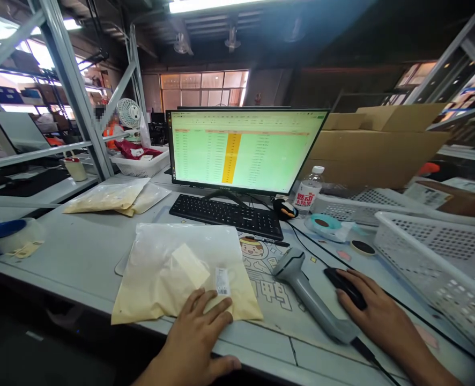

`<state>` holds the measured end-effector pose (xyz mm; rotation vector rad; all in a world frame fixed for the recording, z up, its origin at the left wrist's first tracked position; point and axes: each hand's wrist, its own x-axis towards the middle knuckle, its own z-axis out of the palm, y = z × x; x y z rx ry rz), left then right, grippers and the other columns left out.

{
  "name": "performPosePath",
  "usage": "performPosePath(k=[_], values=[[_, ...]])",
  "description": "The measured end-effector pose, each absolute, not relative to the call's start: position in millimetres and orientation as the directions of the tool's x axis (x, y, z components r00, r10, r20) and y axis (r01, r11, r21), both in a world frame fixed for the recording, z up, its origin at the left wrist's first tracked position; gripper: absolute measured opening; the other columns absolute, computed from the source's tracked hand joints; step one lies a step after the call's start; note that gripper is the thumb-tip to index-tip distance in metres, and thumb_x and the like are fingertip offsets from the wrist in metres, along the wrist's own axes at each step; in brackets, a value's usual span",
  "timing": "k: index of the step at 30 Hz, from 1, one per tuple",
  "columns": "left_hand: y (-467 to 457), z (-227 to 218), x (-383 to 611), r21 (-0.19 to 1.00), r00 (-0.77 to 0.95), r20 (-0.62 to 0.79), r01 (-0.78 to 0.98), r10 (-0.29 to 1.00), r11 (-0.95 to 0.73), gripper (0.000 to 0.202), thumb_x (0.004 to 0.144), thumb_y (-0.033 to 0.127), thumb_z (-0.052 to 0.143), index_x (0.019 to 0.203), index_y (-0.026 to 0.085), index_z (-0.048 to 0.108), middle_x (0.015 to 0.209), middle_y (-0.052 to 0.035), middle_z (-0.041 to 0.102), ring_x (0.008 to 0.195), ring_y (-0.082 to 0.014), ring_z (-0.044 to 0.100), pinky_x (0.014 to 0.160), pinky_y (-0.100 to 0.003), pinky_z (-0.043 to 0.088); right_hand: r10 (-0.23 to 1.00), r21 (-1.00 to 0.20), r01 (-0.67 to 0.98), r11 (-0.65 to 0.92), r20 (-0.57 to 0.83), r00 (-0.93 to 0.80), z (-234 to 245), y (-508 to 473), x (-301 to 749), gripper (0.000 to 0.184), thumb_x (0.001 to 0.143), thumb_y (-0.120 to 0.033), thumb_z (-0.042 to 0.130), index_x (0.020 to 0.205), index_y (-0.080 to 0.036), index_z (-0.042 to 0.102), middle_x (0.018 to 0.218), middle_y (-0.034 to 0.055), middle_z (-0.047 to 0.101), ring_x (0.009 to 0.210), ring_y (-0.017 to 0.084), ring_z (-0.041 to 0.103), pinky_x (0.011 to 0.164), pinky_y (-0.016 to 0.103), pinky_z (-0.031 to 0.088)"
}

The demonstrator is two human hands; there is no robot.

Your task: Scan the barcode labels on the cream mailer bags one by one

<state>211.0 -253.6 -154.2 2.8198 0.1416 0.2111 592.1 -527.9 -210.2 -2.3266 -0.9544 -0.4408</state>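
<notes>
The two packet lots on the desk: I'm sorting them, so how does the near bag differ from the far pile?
The near bag lies single under the left hand; the far pile is stacked and untouched. The near bag shows a barcode sticker; the far pile shows none. Both are clear plastic with yellowish contents.

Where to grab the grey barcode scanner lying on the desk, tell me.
Probably by its long handle, from above with the right hand. The barcode scanner lies flat, head towards the keyboard, handle free between both hands.
</notes>
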Motion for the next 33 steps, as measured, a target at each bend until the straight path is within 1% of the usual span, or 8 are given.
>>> performPosePath(k=[3,6,12,17,22,24,28,33], values=[[-252.5,-155.7,212.5,0.353,0.986,0.108,0.079,0.124,-0.932,0.067,0.087,0.077,0.061,0.142,0.038,0.059,0.163,0.0038,0.046,0.154,-0.0324,0.038,0.130,-0.058,0.031,0.527,-0.385,0.723,-0.574,0.502,0.686,-209.3,-526.9,592.1,0.043,0.084,-0.062,0.054,0.119,-0.042,0.067,0.132,0.0018,0.068,0.113,0.037,0.071,0.097,0.055,0.061],[-252.7,-152.8,213.3,0.379,0.988,0.074,0.096,0.133,-0.920,0.066,0.086,0.076,0.064,0.140,0.038,0.060,0.163,0.0030,0.046,0.155,-0.0330,0.037,0.131,-0.058,0.028,0.526,-0.377,0.719,-0.584,0.499,0.688,-205.3,-525.5,589.6,0.044,0.084,-0.061,0.051,0.117,-0.038,0.069,0.131,0.0031,0.070,0.112,0.036,0.072,0.095,0.053,0.062],[-256.3,-136.8,211.5,0.400,0.991,0.010,0.122,0.137,-0.909,0.062,0.091,0.065,0.068,0.143,0.035,0.055,0.167,0.0070,0.041,0.157,-0.0321,0.030,0.132,-0.058,0.021,0.554,-0.345,0.661,-0.666,0.364,0.748,-193.7,-525.9,580.7,0.061,0.087,-0.060,0.043,0.128,-0.023,0.070,0.142,0.0114,0.064,0.116,0.037,0.069,0.094,0.051,0.061],[-258.2,-131.5,211.1,0.430,0.989,-0.025,0.142,0.145,-0.892,0.060,0.090,0.061,0.072,0.141,0.033,0.056,0.166,0.0068,0.041,0.157,-0.0339,0.030,0.132,-0.059,0.019,0.557,-0.352,0.652,-0.671,0.342,0.757,-187.3,-523.4,575.3,0.056,0.088,-0.055,0.043,0.127,-0.025,0.068,0.142,0.0114,0.063,0.117,0.036,0.068,0.094,0.049,0.059],[-257.9,-133.3,211.4,0.425,0.989,-0.009,0.140,0.150,-0.894,0.060,0.090,0.059,0.073,0.142,0.033,0.056,0.167,0.0067,0.041,0.157,-0.0342,0.029,0.131,-0.059,0.018,0.559,-0.365,0.645,-0.672,0.322,0.764,-176.4,-519.9,566.6,0.052,0.090,-0.052,0.042,0.126,-0.025,0.067,0.142,0.0147,0.062,0.119,0.038,0.067,0.088,0.050,0.060],[-258.0,-133.6,211.7,0.421,0.989,-0.006,0.137,0.149,-0.896,0.059,0.090,0.059,0.074,0.141,0.034,0.056,0.167,0.0072,0.041,0.157,-0.0341,0.030,0.131,-0.060,0.020,0.561,-0.374,0.637,-0.674,0.303,0.770,-172.9,-519.5,563.9,0.052,0.090,-0.052,0.042,0.127,-0.025,0.066,0.144,0.0154,0.061,0.121,0.038,0.066,0.090,0.050,0.059],[-258.3,-131.9,212.6,0.425,0.988,-0.020,0.146,0.153,-0.893,0.059,0.089,0.058,0.074,0.140,0.034,0.056,0.166,0.0066,0.042,0.157,-0.0342,0.031,0.131,-0.060,0.020,0.567,-0.383,0.625,-0.680,0.266,0.779,-173.2,-519.9,564.2,0.054,0.091,-0.052,0.040,0.132,-0.024,0.063,0.148,0.0163,0.057,0.127,0.038,0.063,0.101,0.051,0.054],[-258.1,-132.3,211.8,0.436,0.988,-0.007,0.143,0.155,-0.888,0.060,0.090,0.057,0.074,0.141,0.033,0.056,0.166,0.0059,0.042,0.157,-0.0350,0.030,0.131,-0.060,0.018,0.567,-0.389,0.633,-0.670,0.282,0.774,-183.8,-520.1,571.5,0.059,0.089,-0.051,0.039,0.135,-0.020,0.061,0.148,0.0165,0.057,0.131,0.038,0.059,0.111,0.053,0.048]])
